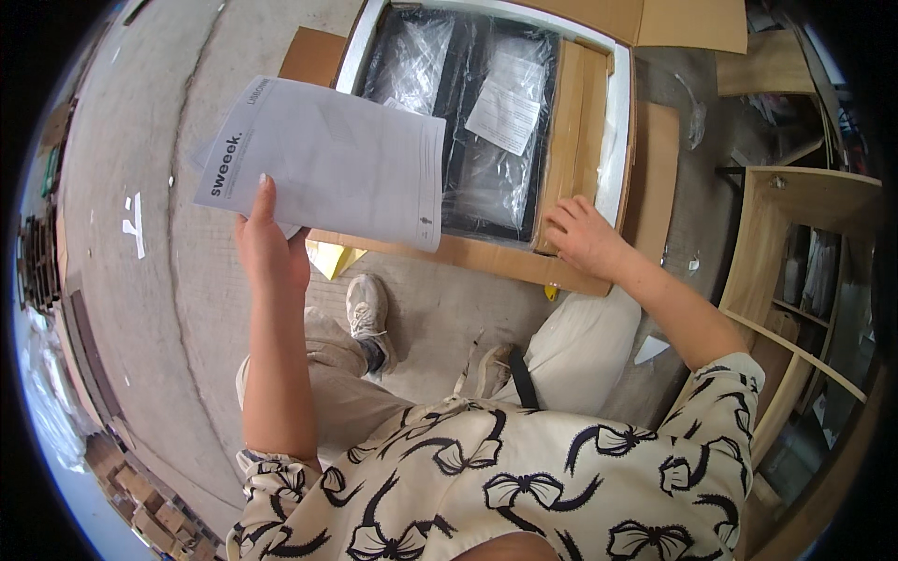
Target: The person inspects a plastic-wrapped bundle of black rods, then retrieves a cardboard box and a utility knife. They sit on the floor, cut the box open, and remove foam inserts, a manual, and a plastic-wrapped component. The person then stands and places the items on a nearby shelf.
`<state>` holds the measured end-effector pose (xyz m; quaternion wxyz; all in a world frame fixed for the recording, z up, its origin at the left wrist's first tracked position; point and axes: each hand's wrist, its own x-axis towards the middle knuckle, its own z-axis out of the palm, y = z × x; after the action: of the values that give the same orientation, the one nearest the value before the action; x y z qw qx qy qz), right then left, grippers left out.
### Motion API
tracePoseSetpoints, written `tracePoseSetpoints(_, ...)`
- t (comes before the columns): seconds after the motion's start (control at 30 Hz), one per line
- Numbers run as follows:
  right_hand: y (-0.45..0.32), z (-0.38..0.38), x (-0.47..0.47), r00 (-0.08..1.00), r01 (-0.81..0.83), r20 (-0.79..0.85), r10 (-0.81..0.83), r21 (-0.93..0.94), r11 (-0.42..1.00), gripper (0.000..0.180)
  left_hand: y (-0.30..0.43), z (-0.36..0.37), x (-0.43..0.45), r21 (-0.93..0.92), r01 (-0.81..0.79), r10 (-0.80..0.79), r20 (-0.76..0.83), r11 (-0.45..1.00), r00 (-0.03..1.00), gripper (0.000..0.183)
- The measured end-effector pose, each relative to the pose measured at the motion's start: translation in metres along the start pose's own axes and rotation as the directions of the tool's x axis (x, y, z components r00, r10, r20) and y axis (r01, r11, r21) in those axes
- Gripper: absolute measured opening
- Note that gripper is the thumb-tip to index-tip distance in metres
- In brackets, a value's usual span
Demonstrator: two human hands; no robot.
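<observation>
My left hand grips a white paper booklet, thumb on top and fingers underneath. Its cover bears bold writing and a faint drawing. The booklet hangs over the left part of an open cardboard box lined with white foam. Inside lie dark panels wrapped in clear plastic. Printed sheets rest on the wrapping. Along the right inner side runs a long brown cardboard piece. My right hand is at the near end of that piece with curled fingers; their grip is partly hidden.
A yellow-handled tool pokes out beneath the box's near edge. A yellow sheet lies near my shoe. Wooden furniture stands on the right. Paper scraps dot the concrete floor. Cartons are piled far left.
</observation>
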<state>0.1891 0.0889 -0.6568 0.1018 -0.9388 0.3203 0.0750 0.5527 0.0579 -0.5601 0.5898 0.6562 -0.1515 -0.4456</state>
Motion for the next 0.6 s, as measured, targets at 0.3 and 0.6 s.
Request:
tracePoseSetpoints(0.3, 0.012, 0.003, 0.012, 0.952, -0.094, 0.302, 0.041, 0.163, 0.982, 0.007, -0.008, 0.004, -0.005, -0.101, 0.096, -0.09, 0.061, 0.99, 0.994, 0.041)
tracePoseSetpoints(0.6, 0.02, 0.014, 0.006, 0.993, 0.038, 0.104, -0.052, 0.132, 0.991, 0.01, -0.058, -0.002, 0.026, -0.08, 0.231, -0.218, 0.145, 0.97, 0.965, 0.04)
